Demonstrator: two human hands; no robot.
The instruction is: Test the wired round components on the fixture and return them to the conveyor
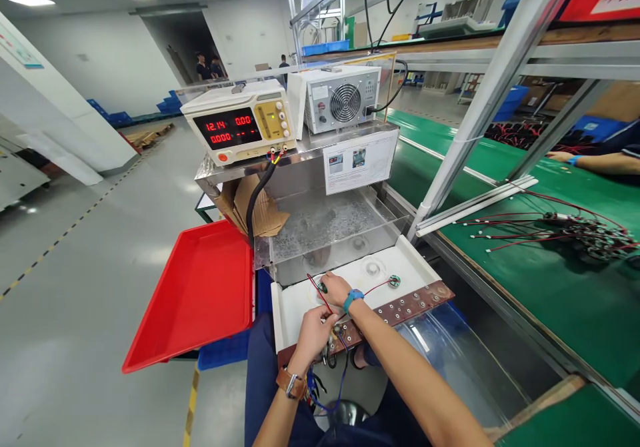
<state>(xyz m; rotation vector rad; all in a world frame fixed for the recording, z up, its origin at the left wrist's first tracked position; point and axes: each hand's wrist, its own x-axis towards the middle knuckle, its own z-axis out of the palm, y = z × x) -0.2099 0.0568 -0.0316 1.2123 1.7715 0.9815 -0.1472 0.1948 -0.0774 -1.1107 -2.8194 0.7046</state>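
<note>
Over the white tray (pixel 300 303), my right hand (pixel 336 289), with a blue wristband, has its fingers closed on a small green round circuit board (pixel 321 287). A red wire (pixel 314 280) loops from that board toward my other hand. Closer to me, my left hand (pixel 316 332), wearing a brown-strapped watch, pinches the wire near the brown terminal strip (pixel 400 310). Its fingertips partly hide the wire's end. Another round circuit board (pixel 395 281) with a red lead lies in the tray, right of my hands. Blue and black cables hang below the strip.
A power supply (pixel 235 123) with red digits stands on the metal shelf (pixel 310 143), beside a grey fan-backed unit (pixel 343 100). A red tray (pixel 200 287) is at left. Wired boards (pixel 590 233) lie on the green bench (pixel 540 300), where a co-worker's arm (pixel 595 161) rests.
</note>
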